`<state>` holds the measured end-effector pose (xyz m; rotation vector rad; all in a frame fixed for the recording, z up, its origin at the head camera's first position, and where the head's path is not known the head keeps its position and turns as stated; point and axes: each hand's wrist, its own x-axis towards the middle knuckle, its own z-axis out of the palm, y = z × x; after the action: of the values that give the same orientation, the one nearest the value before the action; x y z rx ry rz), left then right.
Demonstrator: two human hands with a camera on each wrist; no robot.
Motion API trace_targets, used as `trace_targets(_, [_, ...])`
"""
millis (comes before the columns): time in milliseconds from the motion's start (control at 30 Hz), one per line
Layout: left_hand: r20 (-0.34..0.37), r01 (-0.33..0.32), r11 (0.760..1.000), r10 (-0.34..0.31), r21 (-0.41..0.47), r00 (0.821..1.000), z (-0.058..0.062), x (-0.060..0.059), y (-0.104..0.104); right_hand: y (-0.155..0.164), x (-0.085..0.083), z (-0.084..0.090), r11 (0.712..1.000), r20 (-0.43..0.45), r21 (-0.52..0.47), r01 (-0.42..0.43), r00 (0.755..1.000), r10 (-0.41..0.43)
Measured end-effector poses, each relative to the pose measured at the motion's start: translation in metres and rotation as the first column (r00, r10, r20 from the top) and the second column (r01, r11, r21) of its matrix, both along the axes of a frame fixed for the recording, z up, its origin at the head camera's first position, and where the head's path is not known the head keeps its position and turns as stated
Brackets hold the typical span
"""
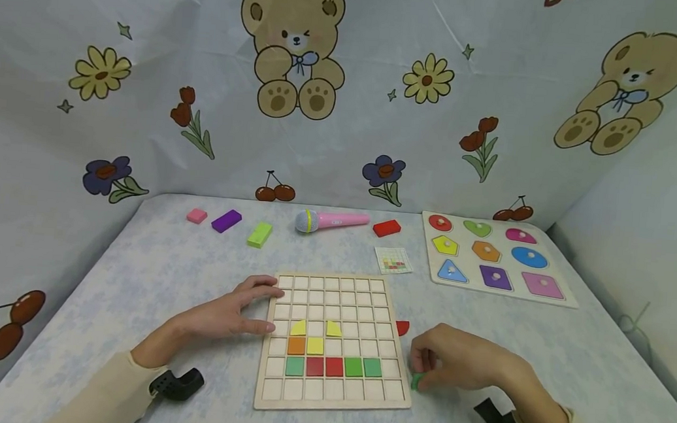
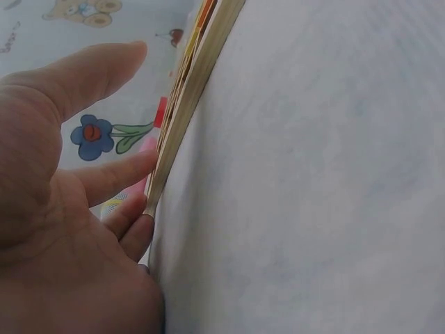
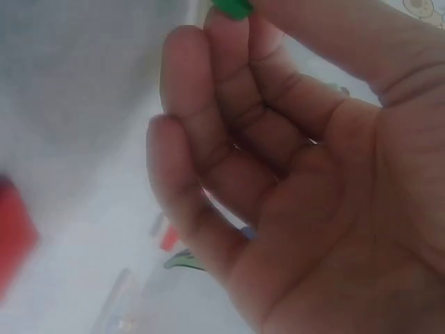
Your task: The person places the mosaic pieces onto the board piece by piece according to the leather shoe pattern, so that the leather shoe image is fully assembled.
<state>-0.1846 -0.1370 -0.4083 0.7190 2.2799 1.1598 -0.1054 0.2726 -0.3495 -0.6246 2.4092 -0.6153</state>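
Note:
A wooden grid board (image 1: 330, 409) lies flat in the middle of the table. Against its left edge rest the fingers of my left hand (image 1: 231, 312), spread and fairly straight, as the left wrist view also shows. Beside the lower right edge, my right hand (image 1: 460, 359) pinches a small green piece (image 3: 233, 7) between thumb and fingertips. On the board, one row holds teal, red and green squares. Above its left part sit an orange square (image 1: 296, 346) and a yellow square (image 1: 315, 345), then two yellow slanted pieces. A red curved piece (image 1: 402, 328) shows by the board's right edge.
Behind the board lie a pink microphone (image 1: 340, 220), a red block (image 1: 387, 229) and a small pattern card (image 1: 394, 261). Pink, purple (image 1: 226, 221) and lime (image 1: 259, 235) blocks are at the back left. A shape puzzle (image 1: 457, 282) occupies the back right, before a printed cloth.

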Motion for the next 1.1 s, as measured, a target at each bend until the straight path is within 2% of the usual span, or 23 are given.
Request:
trace_targets(367, [0.002, -0.015, 1.0, 0.015, -0.013, 1.0, -0.001, -0.001, 0.001, -0.014, -0.018, 0.02, 0.997, -0.166, -0.039, -0.072, 0.984, 0.065])
trace_targets(500, [0.002, -0.015, 1.0, 0.015, -0.006, 1.0, -0.001, -0.001, 0.001, -0.023, -0.025, 0.022, 0.995, -0.179, -0.066, -0.082, 0.981, 0.069])
trace_targets(767, [-0.003, 0.003, 1.0, -0.003, -0.002, 1.0, -0.001, 0.0, 0.001, -0.051, -0.034, 0.015, 0.994, -0.211, -0.064, -0.091, 0.975, 0.076])
trace_targets(1100, [-0.015, 0.002, 1.0, -0.002, -0.02, 1.0, 0.001, 0.001, 0.002, -0.09, -0.044, 0.0, 0.985, -0.281, -0.075, -0.154, 0.951, 0.127])
